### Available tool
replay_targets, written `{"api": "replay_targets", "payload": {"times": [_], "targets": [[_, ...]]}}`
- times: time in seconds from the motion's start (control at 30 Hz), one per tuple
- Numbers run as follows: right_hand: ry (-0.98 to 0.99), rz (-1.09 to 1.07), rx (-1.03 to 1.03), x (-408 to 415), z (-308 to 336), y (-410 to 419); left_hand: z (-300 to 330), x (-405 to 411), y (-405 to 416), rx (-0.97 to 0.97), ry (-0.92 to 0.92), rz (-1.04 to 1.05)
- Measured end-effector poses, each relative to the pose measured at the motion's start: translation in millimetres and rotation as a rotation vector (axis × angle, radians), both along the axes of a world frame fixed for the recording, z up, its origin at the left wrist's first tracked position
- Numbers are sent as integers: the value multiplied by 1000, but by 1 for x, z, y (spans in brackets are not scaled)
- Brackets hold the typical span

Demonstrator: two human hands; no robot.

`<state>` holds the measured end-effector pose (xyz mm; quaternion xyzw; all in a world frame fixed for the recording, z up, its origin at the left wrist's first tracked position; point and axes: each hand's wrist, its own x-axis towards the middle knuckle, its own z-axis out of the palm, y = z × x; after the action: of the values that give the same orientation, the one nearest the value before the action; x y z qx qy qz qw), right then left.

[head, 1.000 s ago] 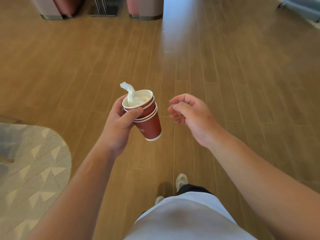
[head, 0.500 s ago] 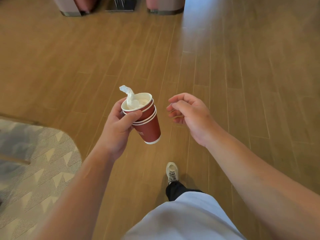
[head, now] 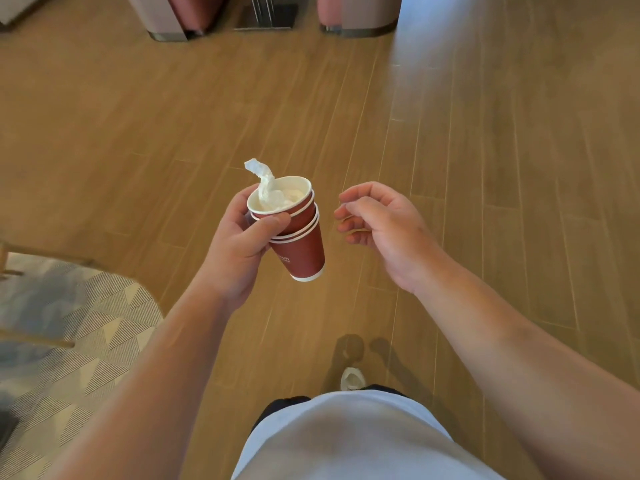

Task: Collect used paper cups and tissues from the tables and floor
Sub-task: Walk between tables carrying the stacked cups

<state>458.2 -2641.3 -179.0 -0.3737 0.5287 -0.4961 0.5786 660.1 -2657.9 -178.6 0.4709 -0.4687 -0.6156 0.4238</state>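
Observation:
My left hand (head: 239, 244) grips a stack of red paper cups (head: 301, 247) with white rims, tilted a little to the right at chest height over the floor. A crumpled white tissue (head: 265, 183) is stuffed in the top cup and sticks out over its left rim. My right hand (head: 384, 223) hovers just right of the cups, fingers loosely curled and apart, holding nothing and not touching the stack.
Wooden plank floor (head: 485, 133) spreads ahead and to the right. A patterned grey rug (head: 69, 334) lies at the lower left. Pink-and-grey seat bases (head: 356, 15) and a metal stand base (head: 266, 15) sit at the top edge. My shoe (head: 351, 377) shows below.
The view has moved forward over the floor; the seats at the top look nearer and the rug has slid further into view. Both hands keep the same pose with the cups.

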Motion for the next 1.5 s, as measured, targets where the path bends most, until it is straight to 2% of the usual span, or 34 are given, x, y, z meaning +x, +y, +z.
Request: {"api": "replay_targets", "payload": {"times": [0.37, 0.77, 1.0, 1.27, 1.5], "targets": [[59, 53, 33, 29, -10, -102, -14, 35, -98, 1, 34, 43], [208, 72, 63, 111, 2, -289, -28, 112, -294, -1, 129, 23], [244, 68, 33, 146, 12, -363, -22, 142, -378, -26, 151, -15], [197, 49, 21, 150, 8, -428, -25, 150, -438, -12, 138, -11], [95, 4, 56, 118, -7, -487, -25, 119, -506, -18, 94, -39]]}}
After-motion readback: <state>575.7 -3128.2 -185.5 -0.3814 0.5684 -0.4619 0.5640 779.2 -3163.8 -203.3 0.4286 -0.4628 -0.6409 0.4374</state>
